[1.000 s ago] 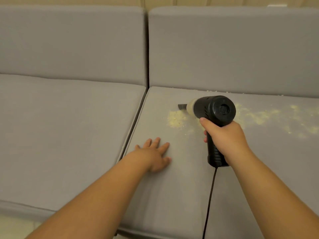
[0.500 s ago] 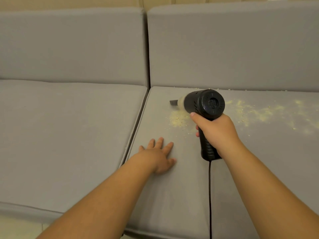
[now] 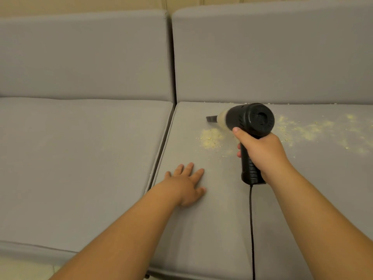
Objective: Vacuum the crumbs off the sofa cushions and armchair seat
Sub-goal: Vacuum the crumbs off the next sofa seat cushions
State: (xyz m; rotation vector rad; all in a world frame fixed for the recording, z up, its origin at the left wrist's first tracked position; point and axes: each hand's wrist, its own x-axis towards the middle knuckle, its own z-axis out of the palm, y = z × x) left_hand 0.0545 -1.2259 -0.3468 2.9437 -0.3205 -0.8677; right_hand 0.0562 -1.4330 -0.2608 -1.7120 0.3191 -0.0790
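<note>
My right hand [image 3: 262,150] grips the handle of a black handheld vacuum [image 3: 250,120], whose narrow nozzle [image 3: 211,119] points left just above the right seat cushion [image 3: 212,219]. A small pile of pale yellow crumbs [image 3: 211,138] lies on that cushion, just below the nozzle. More crumbs [image 3: 314,130] are scattered to the right of the vacuum. My left hand [image 3: 186,184] rests flat on the same cushion, fingers spread, near its left edge.
The left seat cushion [image 3: 80,158] shows no crumbs. A dark gap [image 3: 161,154] separates the two seats. Grey back cushions [image 3: 272,53] rise behind. The vacuum's black cord [image 3: 251,229] runs down over the cushion's front. A few crumbs line the back seam [image 3: 232,103].
The vacuum and my right hand have drifted slightly left and away from me, so the nozzle now sits beyond the crumb pile. My left hand stays flat on the cushion.
</note>
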